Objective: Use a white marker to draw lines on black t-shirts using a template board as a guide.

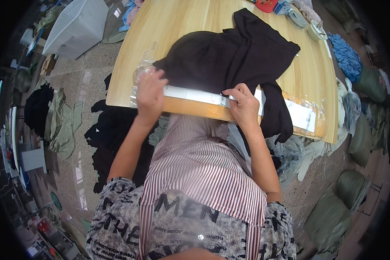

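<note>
Presently, one black garment is laid on one table, mostly beyond and between the two hands, with a loose part draped over the near edge just right of the pinch.

Right hand: closed in a pinch, the near hem apparently caught between thumb and fingers. Left hand: fingers loosely parted and blurred, by the garment's left corner; no hold is seen, contact cannot be told.

Step in hand is judged to be the straightening of the near hem. For the next move, the left corner would probably need to be taken and drawn level with the pinch.

Counted: rolls, two, one grey and one white, far beyond the pinch, rightward; blue heap, one, farther right; bin, one, beyond and left of the left hand. Green sacks, right of the grip: several, overlapped, exact number not obtained.
</note>
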Demonstrator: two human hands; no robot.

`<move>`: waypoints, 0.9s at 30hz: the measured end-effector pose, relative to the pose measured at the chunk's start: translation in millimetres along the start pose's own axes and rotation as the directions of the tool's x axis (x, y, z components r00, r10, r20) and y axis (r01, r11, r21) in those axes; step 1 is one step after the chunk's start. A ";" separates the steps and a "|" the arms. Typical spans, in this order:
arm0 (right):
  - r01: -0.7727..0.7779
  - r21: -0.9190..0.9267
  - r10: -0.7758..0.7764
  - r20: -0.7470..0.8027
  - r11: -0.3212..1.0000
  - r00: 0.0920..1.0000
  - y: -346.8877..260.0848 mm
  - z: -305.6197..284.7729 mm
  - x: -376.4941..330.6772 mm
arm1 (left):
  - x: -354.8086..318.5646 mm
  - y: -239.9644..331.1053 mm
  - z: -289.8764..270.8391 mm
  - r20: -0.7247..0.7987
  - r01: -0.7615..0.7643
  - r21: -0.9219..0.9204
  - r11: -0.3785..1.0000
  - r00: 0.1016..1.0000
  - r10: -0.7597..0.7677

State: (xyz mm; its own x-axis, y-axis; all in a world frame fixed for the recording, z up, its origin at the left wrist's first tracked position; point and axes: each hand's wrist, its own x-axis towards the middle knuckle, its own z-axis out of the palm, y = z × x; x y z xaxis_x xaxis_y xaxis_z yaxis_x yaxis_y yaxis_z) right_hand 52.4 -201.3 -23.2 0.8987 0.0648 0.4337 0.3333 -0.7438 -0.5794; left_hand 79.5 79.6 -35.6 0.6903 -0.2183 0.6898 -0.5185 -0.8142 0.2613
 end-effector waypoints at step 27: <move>-0.327 0.704 0.336 0.132 0.631 0.933 -16.9 10.4 16.9 | 2.5 105.2 24.4 0.503 0.073 -0.193 0.978 0.863 0.035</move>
State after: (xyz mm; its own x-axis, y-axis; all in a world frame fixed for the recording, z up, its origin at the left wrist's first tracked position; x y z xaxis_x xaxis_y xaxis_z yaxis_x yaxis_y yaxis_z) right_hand 64.9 -180.8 -13.2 0.9877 -0.1020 0.1187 0.1171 -0.0220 -0.9929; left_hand 39.0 -19.7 -22.9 0.8316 -0.4882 0.2649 -0.5549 -0.7084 0.4362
